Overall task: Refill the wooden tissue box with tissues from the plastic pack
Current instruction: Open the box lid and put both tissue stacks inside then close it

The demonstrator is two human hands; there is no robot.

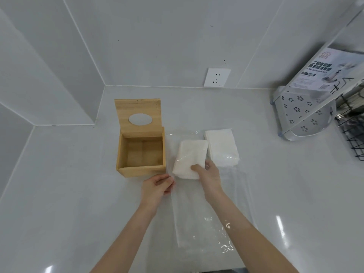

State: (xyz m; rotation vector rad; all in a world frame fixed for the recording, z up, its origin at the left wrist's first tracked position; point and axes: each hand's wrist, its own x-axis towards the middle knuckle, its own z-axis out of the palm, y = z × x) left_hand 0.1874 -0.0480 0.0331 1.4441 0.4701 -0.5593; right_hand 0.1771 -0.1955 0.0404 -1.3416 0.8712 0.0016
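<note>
The wooden tissue box (140, 170) stands on the counter with its lid (138, 109) tipped up and back; the inside looks empty. To its right, my right hand (208, 172) grips the near end of a white tissue stack (190, 154). A second tissue stack (221, 146) lies farther right, inside the clear plastic pack (206, 229), which stretches toward me. My left hand (157, 186) pinches the pack's left edge just in front of the box.
A white perforated corner rack (303, 115) with a printed card stands at the right, beside a black wire basket (352, 133). A wall socket (216, 77) sits above the counter's back edge. Grey walls close in at the left and rear.
</note>
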